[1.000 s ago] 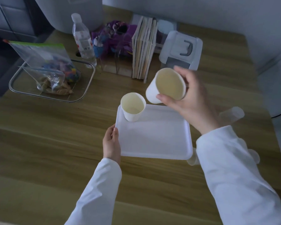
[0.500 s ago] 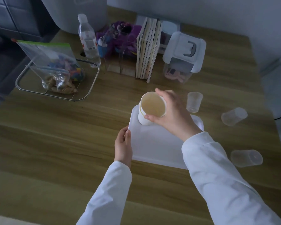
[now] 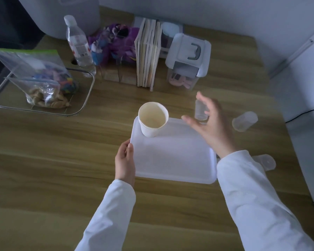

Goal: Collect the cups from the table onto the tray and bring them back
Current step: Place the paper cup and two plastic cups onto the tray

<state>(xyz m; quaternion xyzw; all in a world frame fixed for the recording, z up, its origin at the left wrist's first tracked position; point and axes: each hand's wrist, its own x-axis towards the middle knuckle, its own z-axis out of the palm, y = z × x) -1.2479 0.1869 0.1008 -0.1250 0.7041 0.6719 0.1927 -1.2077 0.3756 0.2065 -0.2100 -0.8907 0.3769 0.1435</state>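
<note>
A white tray (image 3: 172, 158) lies flat on the wooden table. At its far left corner stand stacked white paper cups (image 3: 153, 120), upright. My left hand (image 3: 125, 161) grips the tray's left edge. My right hand (image 3: 210, 124) hovers open over the tray's far right corner, fingers spread, holding nothing. Just beyond its fingers a small clear plastic cup (image 3: 200, 110) stands upright on the table, partly hidden by the hand. A second clear cup (image 3: 244, 121) lies on its side to the right. A third clear cup (image 3: 266, 162) lies near my right sleeve.
At the back stand a row of books (image 3: 149, 55), a white lidded box (image 3: 188, 58), a water bottle (image 3: 79, 44) and purple items (image 3: 116, 42). A wire-rimmed tray (image 3: 43, 111) with plastic bags sits at the left. The table's right edge runs close to the lying cups.
My right hand set the paper cup into the one on the tray, let go, and moved right toward the upright clear cup. My left hand kept hold of the tray.
</note>
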